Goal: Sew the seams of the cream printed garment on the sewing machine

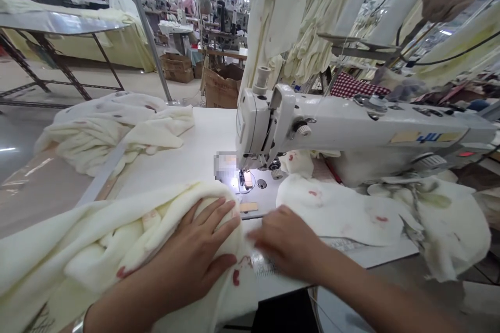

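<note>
My left hand [197, 250] lies flat, fingers stretched out, on a bunched cream fabric piece [105, 250] with small red prints, at the near edge of the sewing table [187, 151]. My right hand [287, 239] is beside it, fingers curled and blurred, pinching at the edge of the same fabric just in front of the needle plate [248, 179]. The white sewing machine [351, 125] stands right behind both hands, its lamp lit over the presser foot.
A second pile of cream fabric [117, 130] lies at the table's far left. More cream pieces [390, 213] lie under and right of the machine arm. Cream garments [281, 10] hang behind. Cardboard boxes [221, 88] and a metal table [58, 23] stand beyond.
</note>
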A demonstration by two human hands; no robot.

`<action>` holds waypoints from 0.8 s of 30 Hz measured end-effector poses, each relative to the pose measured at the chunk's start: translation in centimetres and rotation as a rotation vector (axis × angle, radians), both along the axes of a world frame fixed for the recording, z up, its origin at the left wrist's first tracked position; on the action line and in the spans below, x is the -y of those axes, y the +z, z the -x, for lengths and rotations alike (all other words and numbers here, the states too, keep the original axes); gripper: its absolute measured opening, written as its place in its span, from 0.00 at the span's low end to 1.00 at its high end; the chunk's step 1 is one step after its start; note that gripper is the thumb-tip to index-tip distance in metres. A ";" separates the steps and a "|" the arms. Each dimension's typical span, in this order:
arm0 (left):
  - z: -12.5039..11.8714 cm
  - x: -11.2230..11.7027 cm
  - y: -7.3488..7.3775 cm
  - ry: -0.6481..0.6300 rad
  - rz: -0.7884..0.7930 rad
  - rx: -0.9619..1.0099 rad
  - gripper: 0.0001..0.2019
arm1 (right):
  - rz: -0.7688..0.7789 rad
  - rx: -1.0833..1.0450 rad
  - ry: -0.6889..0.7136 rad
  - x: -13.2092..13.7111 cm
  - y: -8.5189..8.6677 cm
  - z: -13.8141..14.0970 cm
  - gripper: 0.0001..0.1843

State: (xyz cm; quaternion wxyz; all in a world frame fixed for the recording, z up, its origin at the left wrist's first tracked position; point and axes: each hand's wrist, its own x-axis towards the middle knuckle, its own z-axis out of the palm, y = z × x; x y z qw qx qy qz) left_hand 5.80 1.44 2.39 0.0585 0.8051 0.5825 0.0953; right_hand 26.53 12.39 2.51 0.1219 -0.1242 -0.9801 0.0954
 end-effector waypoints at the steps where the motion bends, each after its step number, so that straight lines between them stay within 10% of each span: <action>1: 0.0 -0.2 0.1 0.007 0.013 0.005 0.23 | -0.031 0.051 -0.031 -1.2 0.3 0.7 0.12; 7: 0.2 -1.7 -0.3 0.011 0.033 -0.006 0.22 | -0.141 0.199 -0.122 -6.2 0.9 3.9 0.10; 24: 1.5 -6.2 -0.1 -0.072 -0.035 -0.036 0.20 | -0.329 0.096 -0.468 -11.0 -1.2 2.1 0.11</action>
